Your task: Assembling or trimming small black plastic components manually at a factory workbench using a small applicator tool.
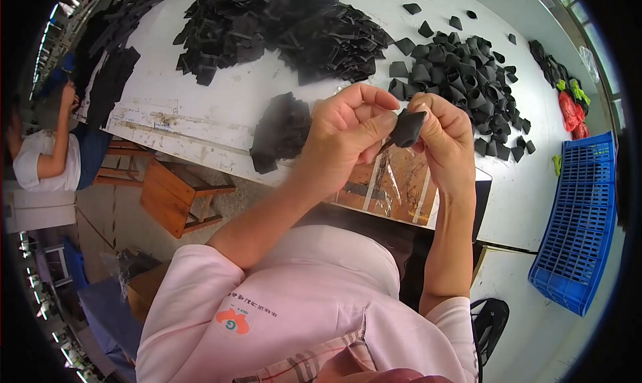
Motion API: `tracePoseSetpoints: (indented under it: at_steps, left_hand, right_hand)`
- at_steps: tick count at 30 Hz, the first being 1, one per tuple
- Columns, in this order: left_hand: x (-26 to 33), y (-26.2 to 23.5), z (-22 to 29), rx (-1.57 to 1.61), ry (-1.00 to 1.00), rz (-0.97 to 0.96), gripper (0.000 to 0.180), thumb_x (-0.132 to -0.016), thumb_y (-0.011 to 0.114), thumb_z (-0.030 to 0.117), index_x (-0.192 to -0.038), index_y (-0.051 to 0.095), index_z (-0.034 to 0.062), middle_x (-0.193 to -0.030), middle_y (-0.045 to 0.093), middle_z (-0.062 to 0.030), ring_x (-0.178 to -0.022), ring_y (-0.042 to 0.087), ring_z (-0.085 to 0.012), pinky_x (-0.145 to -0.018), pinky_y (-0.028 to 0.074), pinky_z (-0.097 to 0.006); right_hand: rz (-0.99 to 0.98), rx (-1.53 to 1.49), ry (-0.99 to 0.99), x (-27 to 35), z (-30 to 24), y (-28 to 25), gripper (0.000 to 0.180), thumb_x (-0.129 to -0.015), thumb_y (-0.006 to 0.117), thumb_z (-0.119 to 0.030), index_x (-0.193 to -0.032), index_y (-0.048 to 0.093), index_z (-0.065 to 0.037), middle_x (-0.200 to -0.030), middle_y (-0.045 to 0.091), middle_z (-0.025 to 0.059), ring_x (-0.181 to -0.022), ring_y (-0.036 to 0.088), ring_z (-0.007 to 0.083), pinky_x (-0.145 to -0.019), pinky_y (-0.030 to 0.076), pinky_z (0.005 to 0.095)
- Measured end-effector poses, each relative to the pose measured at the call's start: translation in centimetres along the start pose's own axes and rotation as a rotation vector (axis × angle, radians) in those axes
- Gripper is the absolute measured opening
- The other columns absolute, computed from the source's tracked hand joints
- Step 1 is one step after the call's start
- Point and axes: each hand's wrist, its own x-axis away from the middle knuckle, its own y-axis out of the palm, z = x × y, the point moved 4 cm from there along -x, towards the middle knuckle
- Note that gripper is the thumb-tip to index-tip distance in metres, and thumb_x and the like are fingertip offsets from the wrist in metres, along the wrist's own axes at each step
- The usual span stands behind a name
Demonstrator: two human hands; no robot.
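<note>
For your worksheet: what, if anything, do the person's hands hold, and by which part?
Both hands, left hand and right hand, pinch one small black folded piece between their fingers, the left at its lower left tip, the right along its right edge.

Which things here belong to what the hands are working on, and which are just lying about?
In the job: black piece pinched between left hand and right hand; folded black pieces; flat black pieces.
Lying about: blue crate; wooden stool; red bag.

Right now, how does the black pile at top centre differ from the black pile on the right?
The top-centre pile is flat pieces, heaped densely and overlapping. The right pile is folded, cone-like pieces, spread looser with strays at its edges. Both are black and lie on the white table. The piece in both hands looks folded like the right pile's.
</note>
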Motion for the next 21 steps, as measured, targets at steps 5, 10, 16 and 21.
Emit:
tracePoseSetpoints:
  at_steps: [5, 10, 16, 21]
  left_hand:
    - [0.2, 1.7, 3.2, -0.655, 0.754, 0.035, 0.034, -0.083, 0.053, 0.007, -0.114, 0.045, -0.0036, -0.101, 0.056, -0.0088, -0.082, 0.053, -0.0116, -0.072, 0.042, -0.022]
    - [0.3, 2.9, 3.9, -0.78, 0.742, 0.03, 0.008, -0.08, 0.057, 0.003, -0.086, 0.062, 0.0005, -0.083, 0.06, -0.0059, -0.073, 0.054, -0.0118, -0.066, 0.043, -0.022]
    - [0.1, 0.6, 2.7, 0.093, 0.562, 0.211, 0.01, -0.083, 0.057, 0.008, -0.088, 0.059, 0.0004, -0.079, 0.059, -0.0027, -0.073, 0.053, -0.007, -0.07, 0.042, -0.02]
    - [0.5, 0.5, 1.8, 0.165, 0.481, 0.249, 0.009, -0.083, 0.056, 0.008, -0.088, 0.058, 0.0002, -0.078, 0.058, -0.0017, -0.074, 0.052, -0.0064, -0.069, 0.04, -0.018]
  right_hand:
    - [0.467, 0.628, -0.306, 2.2, -2.8, 0.7, 0.025, -0.083, 0.057, -0.024, -0.08, 0.057, 0.001, -0.073, 0.051, 0.0036, -0.059, 0.043, 0.0067, -0.05, 0.032, 0.0179]
    - [0.378, 0.875, -0.51, 3.6, -3.2, 2.7, 0.034, -0.069, 0.071, -0.022, -0.09, 0.056, -0.001, -0.077, 0.054, 0.0072, -0.065, 0.051, 0.0152, -0.053, 0.041, 0.0243]
    - [0.426, 0.998, -0.601, 2.9, -3.5, 4.2, 0.024, -0.065, 0.07, -0.006, -0.084, 0.057, -0.001, -0.074, 0.054, 0.0088, -0.061, 0.052, 0.0192, -0.051, 0.041, 0.0266]
    - [0.463, 1.101, -0.717, 3.2, -3.5, 3.7, 0.013, -0.067, 0.064, 0.003, -0.078, 0.057, 0.001, -0.068, 0.053, 0.0094, -0.057, 0.049, 0.0208, -0.048, 0.039, 0.0279]
